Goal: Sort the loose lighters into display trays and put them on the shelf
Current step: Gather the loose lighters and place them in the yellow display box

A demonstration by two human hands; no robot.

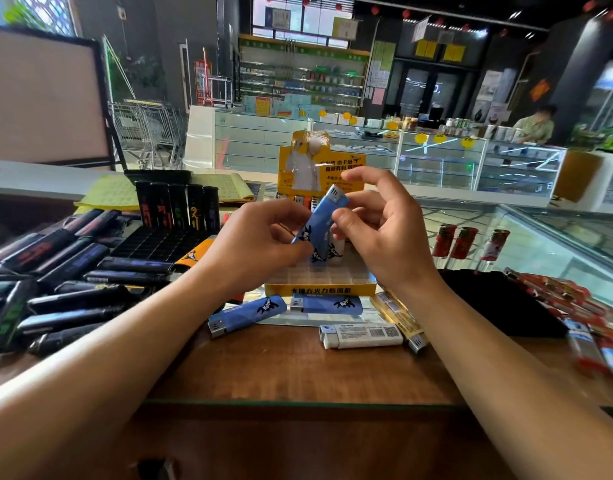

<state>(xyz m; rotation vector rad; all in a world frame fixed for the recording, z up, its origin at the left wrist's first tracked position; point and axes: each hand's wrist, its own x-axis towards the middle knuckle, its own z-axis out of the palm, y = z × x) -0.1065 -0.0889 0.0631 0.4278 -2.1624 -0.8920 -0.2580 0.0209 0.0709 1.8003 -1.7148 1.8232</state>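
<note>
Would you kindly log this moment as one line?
both hands: left hand, right hand | hold: blue lighter | over: yellow display tray

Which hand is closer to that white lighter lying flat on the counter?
The right. The right hand is up and slightly right of the white lighter, pinching the blue lighter. The left hand, gripping the blue lighter's lower end, is farther off to the upper left.

red lighters (596, 337) blurred, cut off right
</note>
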